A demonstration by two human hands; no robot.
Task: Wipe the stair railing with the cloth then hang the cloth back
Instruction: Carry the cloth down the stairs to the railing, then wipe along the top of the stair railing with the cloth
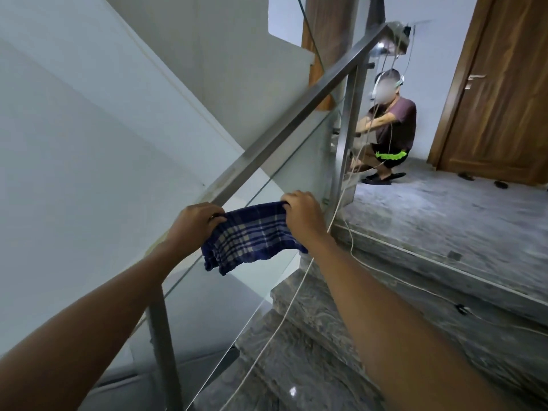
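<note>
A blue and white checked cloth (252,235) hangs draped over the sloping steel stair railing (296,120), its lower edge dangling on the near side. My left hand (194,222) grips the cloth's left end on the rail. My right hand (302,212) grips its right end, a little higher up the rail. The cloth is stretched between both hands. The part of the rail under the cloth is hidden.
A glass panel (284,179) fills the space below the rail, with steel posts (161,345) holding it. Grey marble steps (320,351) rise to a landing (444,221). A person (388,129) crouches there beside a wooden door (498,93). A white cord (284,315) trails across the steps.
</note>
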